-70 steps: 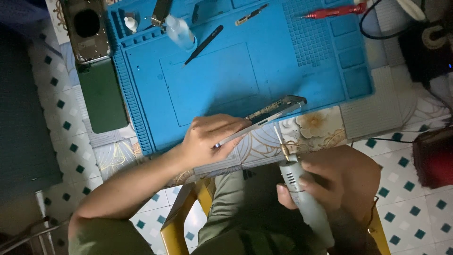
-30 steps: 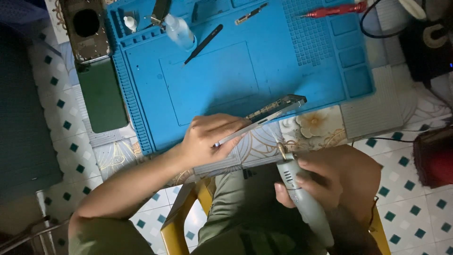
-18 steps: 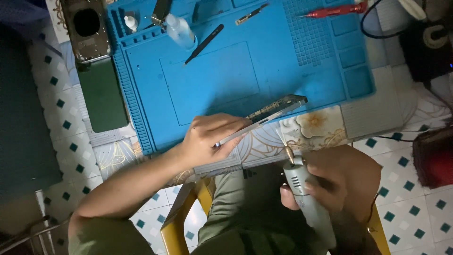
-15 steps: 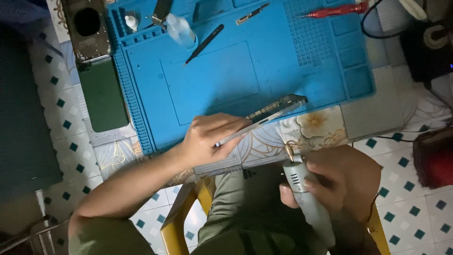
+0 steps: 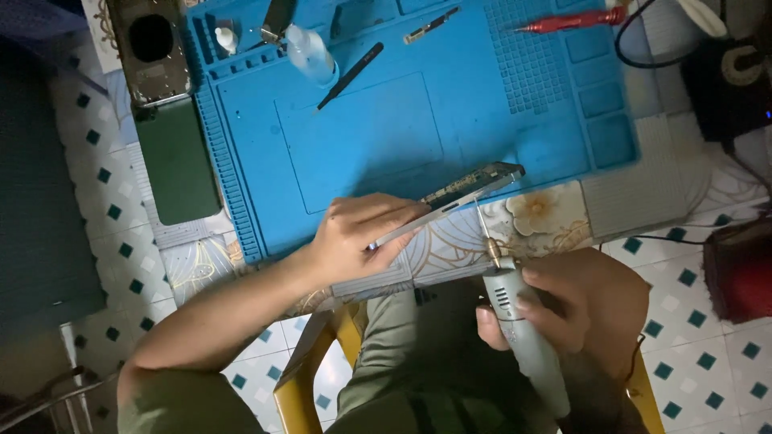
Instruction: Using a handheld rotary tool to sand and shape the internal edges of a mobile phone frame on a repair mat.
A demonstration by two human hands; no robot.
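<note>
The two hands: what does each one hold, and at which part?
The left hand holds an opened phone frame on its edge, gripping its lower end. The right hand wraps around the body of a grey rotary tool, just behind its tip.

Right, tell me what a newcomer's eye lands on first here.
First the big blue work mat filling the upper middle. At its near edge, the left hand holds an opened phone frame tilted on its side, while the right hand grips a grey rotary tool, its thin bit pointing up at the frame. A red screwdriver lies at the mat's top.
</note>
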